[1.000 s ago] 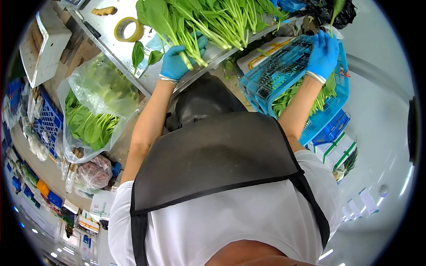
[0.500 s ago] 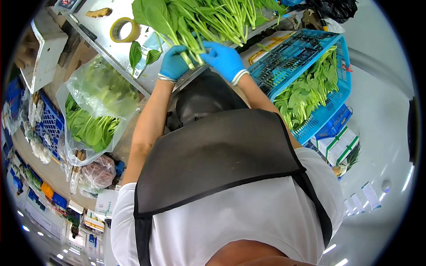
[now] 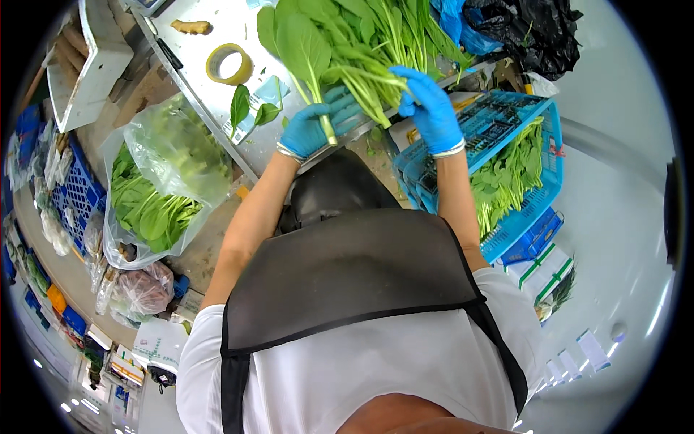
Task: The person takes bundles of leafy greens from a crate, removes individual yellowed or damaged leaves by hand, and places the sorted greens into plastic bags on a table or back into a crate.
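Note:
My left hand [image 3: 312, 129], in a blue glove, holds a leafy green stalk [image 3: 316, 85] across its palm near the table's front edge. Its fingers reach out behind the stem, and the broad leaf points away from me. To the right, my gloved right hand [image 3: 431, 112] is raised, with thumb and forefinger pinched at the end of another leafy green stalk [image 3: 376, 75]. Beyond both hands lies a heap of the same leafy greens [image 3: 405, 32], stems toward me. Two loose leaves [image 3: 240, 105] rest left of my left hand.
On the metal table [image 3: 189, 54] lie a yellow tape roll [image 3: 244, 65] and a ginger piece [image 3: 191, 27]. A clear bag of greens [image 3: 155, 206] stands lower left. A blue crate [image 3: 553, 170] with greens is at right, below black plastic bags [image 3: 531, 36].
My hands have moved apart; the right one has gone right with a stalk at its fingertips. The left hand's fingers have spread behind one stem. The view has shifted slightly.

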A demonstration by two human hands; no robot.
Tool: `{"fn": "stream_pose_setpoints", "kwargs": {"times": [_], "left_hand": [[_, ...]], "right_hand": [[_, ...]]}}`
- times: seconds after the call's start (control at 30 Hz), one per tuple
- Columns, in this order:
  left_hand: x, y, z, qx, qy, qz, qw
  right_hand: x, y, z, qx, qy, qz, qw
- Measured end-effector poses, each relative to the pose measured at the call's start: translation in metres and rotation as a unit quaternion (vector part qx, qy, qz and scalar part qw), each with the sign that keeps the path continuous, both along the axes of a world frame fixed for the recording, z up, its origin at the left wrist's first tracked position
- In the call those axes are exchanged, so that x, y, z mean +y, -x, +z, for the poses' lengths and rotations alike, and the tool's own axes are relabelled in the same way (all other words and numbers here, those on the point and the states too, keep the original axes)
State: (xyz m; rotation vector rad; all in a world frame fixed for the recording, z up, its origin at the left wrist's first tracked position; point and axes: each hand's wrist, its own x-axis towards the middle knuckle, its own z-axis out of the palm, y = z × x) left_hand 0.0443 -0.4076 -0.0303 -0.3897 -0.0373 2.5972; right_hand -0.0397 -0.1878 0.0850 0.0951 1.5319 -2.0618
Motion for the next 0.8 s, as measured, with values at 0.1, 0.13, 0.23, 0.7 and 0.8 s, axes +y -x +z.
{"fn": "stream_pose_setpoints", "kwargs": {"times": [0.1,0.13,0.23,0.7,0.8], "left_hand": [[0.002,-0.003,-0.007,-0.038,0.020,0.021,0.999],[0.000,-0.004,-0.014,-0.026,0.032,0.038,0.998],[-0.006,-0.015,-0.028,-0.021,0.057,0.057,0.997],[0.003,-0.009,-0.050,-0.103,0.137,0.050,0.984],[0.009,-0.006,-0.052,-0.120,0.155,0.062,0.979]], "right_hand": [[-0.019,0.000,0.012,-0.019,0.040,-0.002,0.999],[-0.020,0.009,0.020,-0.008,0.096,0.001,0.995],[-0.027,0.022,0.049,0.025,0.174,-0.022,0.984],[0.177,0.043,0.019,0.126,0.046,-0.431,0.892],[0.192,0.031,-0.025,0.284,-0.630,-0.342,0.638]]}}
